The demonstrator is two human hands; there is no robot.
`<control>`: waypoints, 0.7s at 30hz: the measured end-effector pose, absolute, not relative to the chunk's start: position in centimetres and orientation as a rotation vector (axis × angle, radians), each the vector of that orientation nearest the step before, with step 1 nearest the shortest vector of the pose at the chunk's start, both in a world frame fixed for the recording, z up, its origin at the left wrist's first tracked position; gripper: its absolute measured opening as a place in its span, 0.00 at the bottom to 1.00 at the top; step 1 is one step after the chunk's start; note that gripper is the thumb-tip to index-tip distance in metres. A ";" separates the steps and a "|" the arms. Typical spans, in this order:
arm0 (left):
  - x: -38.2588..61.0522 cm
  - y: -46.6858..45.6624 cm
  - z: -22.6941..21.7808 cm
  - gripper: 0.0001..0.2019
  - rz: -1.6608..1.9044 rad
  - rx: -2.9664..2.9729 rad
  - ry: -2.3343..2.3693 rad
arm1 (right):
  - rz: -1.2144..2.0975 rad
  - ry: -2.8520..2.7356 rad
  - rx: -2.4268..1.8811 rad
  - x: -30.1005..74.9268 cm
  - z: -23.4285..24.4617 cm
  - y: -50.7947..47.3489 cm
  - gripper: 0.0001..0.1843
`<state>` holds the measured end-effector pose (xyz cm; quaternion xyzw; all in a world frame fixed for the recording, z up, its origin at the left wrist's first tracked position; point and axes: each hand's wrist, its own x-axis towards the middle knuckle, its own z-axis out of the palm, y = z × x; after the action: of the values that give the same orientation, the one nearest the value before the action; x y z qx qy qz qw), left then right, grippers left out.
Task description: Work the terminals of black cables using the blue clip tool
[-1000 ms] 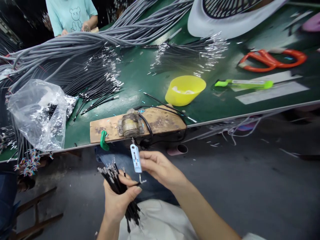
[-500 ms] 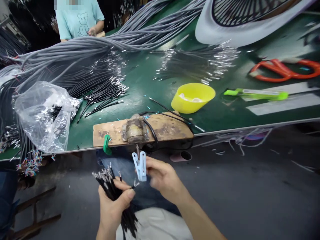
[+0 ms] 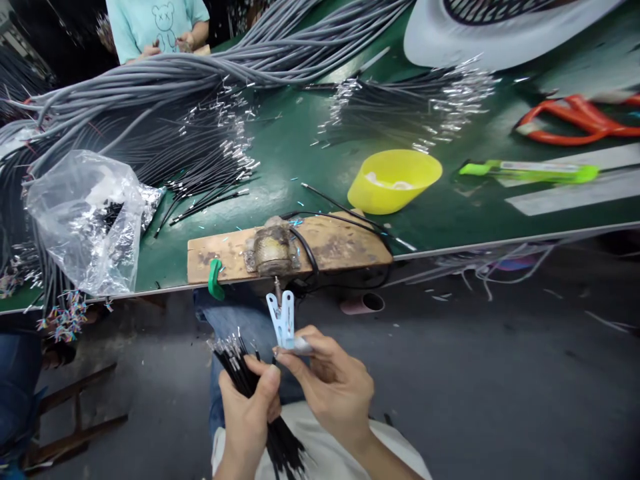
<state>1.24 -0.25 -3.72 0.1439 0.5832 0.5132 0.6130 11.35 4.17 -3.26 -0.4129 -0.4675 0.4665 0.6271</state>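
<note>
My left hand [image 3: 253,407] is wrapped around a bundle of black cables [image 3: 285,443] with bare silvery ends, held over my lap. One cable stands apart between the thumb and forefinger. My right hand [image 3: 335,383] pinches at the tip of that single cable, just right of the bundle; the fingers partly hide the tip. Directly above the pinch, a light blue clothespin [image 3: 281,320] hangs on the shaft of a small motor [image 3: 273,250]. The motor is fixed to a wooden board [image 3: 340,247] at the table's edge.
A green clamp [image 3: 215,279] grips the board. On the green table [image 3: 280,150] are a yellow cup [image 3: 395,181], a plastic bag [image 3: 85,220], orange scissors [image 3: 583,120], a green cutter [image 3: 530,171], black cable piles and a fan [image 3: 450,47]. Another person [image 3: 157,30] sits across.
My right hand has come from beside the clothespin down and left to the single cable's tip. My left hand with the bundle has shifted slightly right. The view has tilted a little.
</note>
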 end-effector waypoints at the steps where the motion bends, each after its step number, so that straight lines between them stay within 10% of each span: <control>1: 1.3 -0.3 -3.7 0.21 1.187 0.302 1.355 | 0.975 -1.130 -0.924 11.4 -3.3 4.1 0.08; 9: 1.4 -0.2 -2.5 0.19 1.237 0.419 1.331 | 1.064 -1.496 -0.836 13.3 -2.6 5.7 0.03; 16: 0.1 1.5 -1.4 0.11 1.245 0.679 1.347 | 1.948 -1.046 -0.654 13.5 -2.7 6.9 0.16; 21: -0.6 2.0 -0.8 0.07 1.287 0.814 1.383 | 1.947 -0.799 -0.746 12.8 -1.1 9.7 0.22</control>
<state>-0.63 1.98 -0.80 0.3390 0.5757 0.5360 0.5161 12.79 9.67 -1.11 -0.3003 -0.3214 0.7834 0.4391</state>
